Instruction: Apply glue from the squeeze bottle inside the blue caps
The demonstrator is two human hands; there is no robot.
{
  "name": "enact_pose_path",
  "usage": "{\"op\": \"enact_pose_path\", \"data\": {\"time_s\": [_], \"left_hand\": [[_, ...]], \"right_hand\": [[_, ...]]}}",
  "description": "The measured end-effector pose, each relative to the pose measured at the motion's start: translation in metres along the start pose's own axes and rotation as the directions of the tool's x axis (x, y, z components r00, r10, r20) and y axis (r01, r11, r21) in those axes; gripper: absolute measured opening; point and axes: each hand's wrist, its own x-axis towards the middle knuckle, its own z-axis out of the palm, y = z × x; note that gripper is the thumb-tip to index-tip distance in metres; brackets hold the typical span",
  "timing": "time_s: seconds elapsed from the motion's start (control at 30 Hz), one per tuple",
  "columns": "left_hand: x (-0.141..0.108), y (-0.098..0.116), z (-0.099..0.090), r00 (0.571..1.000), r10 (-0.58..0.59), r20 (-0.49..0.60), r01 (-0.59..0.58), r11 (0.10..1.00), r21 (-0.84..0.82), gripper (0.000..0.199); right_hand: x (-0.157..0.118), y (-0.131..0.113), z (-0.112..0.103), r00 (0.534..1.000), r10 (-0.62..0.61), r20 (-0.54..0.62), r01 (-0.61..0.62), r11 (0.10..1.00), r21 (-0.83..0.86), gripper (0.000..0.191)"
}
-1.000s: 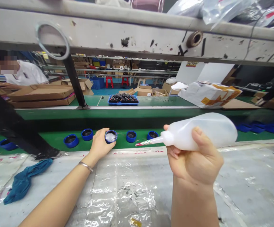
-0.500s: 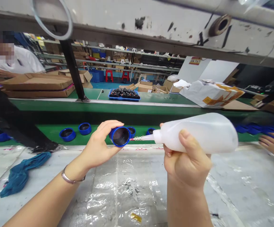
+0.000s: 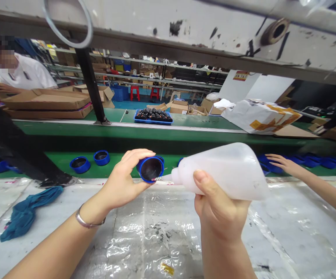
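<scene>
Reading from the left, a teal cloth (image 3: 30, 213) lies crumpled on the plastic sheet (image 3: 144, 240), well apart from the hands. Past the dark post (image 3: 40, 159), two blue cups (image 3: 80, 164) stand open on the green strip (image 3: 59, 157), clear of the work.

The left hand (image 3: 123, 176) grips the held cup (image 3: 151, 169) by its side, thumb below and fingers over the top, with the mouth tilted toward the wearer. Risk: in this attitude, anything runny put inside could drain to the lower edge and drip on the sheet. A loose pinch could also let the cup roll under a push from the nozzle.

The nozzle (image 3: 166, 178) reaches the lower right of that mouth; whether its tip touches the wall cannot be told. Risk: a small slip could carry the tip outside the rim and soil the outer face.

The right hand (image 3: 218, 205) is wrapped around the white squeeze bottle (image 3: 226, 168), thumb on the near wall. Its fill level is not readable. Risk: pressing too hard could deliver an excess.

Farther right, another person's hand (image 3: 284, 162) is spread at a row of blue parts (image 3: 313, 159); contact is unclear. Risk: a bump to the bottle, judged slight at this spacing.
</scene>
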Motion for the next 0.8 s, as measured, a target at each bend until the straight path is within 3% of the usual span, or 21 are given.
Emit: {"op": "enact_pose_path", "data": {"time_s": [0.13, 0.6, 0.8], "left_hand": [[0.001, 0.001, 0.000, 1.000, 0.018, 0.000, -0.018, 1.000, 0.007, 0.049], [0.001, 0.006, -0.001, 0.997, 0.071, 0.004, -0.071, 0.997, 0.038, 0.047], [0.000, 0.007, -0.002, 0.998, 0.051, 0.023, -0.052, 0.998, 0.046, 0.048]], "right_hand": [[0.001, -0.001, -0.002, 1.000, -0.010, 0.015, 0.010, 1.000, -0.015, 0.018], [0.001, 0.009, -0.019, 0.969, -0.209, 0.134, 0.228, 0.963, -0.146, 0.022], [0.004, 0.023, -0.032, 0.937, -0.304, 0.171, 0.340, 0.907, -0.250, 0.043]]}}
